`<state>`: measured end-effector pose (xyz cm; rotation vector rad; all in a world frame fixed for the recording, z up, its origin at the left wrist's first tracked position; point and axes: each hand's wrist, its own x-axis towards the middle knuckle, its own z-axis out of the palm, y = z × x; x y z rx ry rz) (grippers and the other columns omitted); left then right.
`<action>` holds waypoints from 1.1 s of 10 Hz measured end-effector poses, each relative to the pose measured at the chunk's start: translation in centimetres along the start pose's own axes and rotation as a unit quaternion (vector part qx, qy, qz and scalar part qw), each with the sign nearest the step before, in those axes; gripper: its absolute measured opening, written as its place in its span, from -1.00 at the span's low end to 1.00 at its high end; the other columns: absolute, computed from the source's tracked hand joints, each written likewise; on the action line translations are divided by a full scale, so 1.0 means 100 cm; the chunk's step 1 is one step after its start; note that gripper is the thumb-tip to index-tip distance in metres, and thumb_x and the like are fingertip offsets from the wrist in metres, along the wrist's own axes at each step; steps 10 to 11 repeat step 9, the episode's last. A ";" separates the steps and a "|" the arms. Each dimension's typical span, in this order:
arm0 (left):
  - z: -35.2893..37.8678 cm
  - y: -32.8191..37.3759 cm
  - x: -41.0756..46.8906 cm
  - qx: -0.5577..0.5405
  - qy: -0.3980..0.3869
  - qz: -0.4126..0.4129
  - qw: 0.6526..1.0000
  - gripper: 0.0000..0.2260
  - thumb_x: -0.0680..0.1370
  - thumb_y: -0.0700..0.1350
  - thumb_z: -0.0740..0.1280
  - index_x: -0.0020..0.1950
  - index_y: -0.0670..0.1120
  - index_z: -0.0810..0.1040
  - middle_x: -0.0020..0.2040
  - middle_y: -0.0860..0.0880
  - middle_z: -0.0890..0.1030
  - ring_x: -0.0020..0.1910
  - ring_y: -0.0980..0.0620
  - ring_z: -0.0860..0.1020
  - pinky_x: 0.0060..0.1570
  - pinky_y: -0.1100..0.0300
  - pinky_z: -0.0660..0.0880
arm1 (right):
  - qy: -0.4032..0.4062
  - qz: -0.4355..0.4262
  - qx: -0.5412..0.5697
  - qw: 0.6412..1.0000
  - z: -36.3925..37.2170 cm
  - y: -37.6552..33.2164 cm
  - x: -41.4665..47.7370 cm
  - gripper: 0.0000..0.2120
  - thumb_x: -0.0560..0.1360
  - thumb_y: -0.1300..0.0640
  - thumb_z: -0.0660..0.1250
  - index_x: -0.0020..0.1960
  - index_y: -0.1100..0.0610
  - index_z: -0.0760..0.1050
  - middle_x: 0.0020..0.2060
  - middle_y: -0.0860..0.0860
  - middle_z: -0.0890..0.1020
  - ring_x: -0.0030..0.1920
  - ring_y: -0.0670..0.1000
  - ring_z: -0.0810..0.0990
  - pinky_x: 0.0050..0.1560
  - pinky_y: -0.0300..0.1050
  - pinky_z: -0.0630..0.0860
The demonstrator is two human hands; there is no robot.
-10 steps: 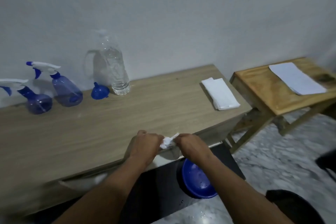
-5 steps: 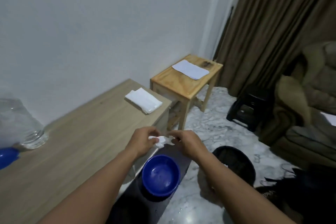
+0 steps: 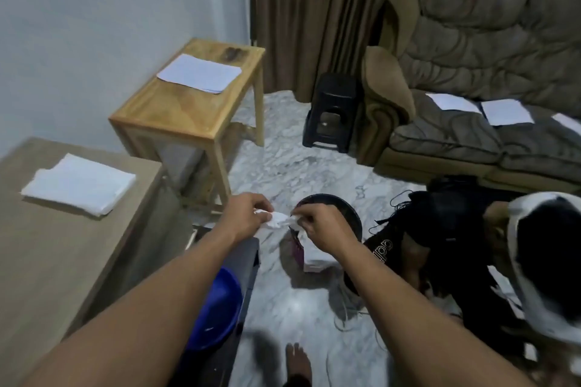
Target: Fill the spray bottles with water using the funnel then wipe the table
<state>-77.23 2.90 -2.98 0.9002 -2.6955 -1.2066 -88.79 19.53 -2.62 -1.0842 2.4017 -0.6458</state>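
1. Table (image 3: 63, 261), lying at lower left, carrying a folded cloth (image 3: 78, 184).
2. Black bin (image 3: 345, 207), sitting at frame centre, partly covered by the right hand (image 3: 320, 229).
3. Left hand (image 3: 245, 214) and right hand, fingers curling, each pinching one end of the tissue.
4. Crumpled tissue (image 3: 278, 219), stretching between both hands at centre.

Light: dim, cool.
Glare: small spot on glossy grey-white marble floor (image 3: 295, 305).
Shadow: soft, beneath right hand (image 3: 317, 226).
Blur: bottom edge smeared.
Edges: bowed.
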 end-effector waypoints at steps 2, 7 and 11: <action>0.071 -0.016 0.116 -0.012 -0.046 -0.037 0.998 -0.84 0.45 -0.19 0.48 -0.22 0.08 0.64 -0.18 0.06 0.67 -0.11 0.08 0.60 -0.16 0.27 0.38 | 0.027 0.074 -0.014 0.997 0.004 0.078 0.083 -0.91 0.56 0.12 0.32 0.03 0.02 0.58 -0.09 0.03 0.69 -0.06 0.13 0.64 -0.12 0.02 0.57; 0.236 -0.074 0.274 -0.048 -0.038 -0.084 0.995 -0.75 0.47 -0.09 0.49 0.13 0.00 0.61 -0.02 0.00 0.65 -0.06 0.02 0.60 -0.03 0.17 0.52 | 0.034 0.202 -0.036 0.978 0.077 0.225 0.219 -0.75 0.58 0.16 0.30 0.20 0.03 0.65 0.06 0.05 0.71 0.08 0.11 0.66 0.00 -0.04 0.61; 0.200 -0.089 0.183 -0.132 -0.007 -0.124 0.983 -0.89 0.53 -0.13 0.37 0.00 0.04 0.64 -0.13 0.13 0.68 -0.11 0.17 0.61 -0.09 0.22 0.50 | 0.017 0.152 0.019 0.988 0.071 0.169 0.213 -0.75 0.62 0.10 0.27 0.24 0.07 0.63 0.09 0.05 0.72 0.10 0.09 0.66 0.08 -0.01 0.61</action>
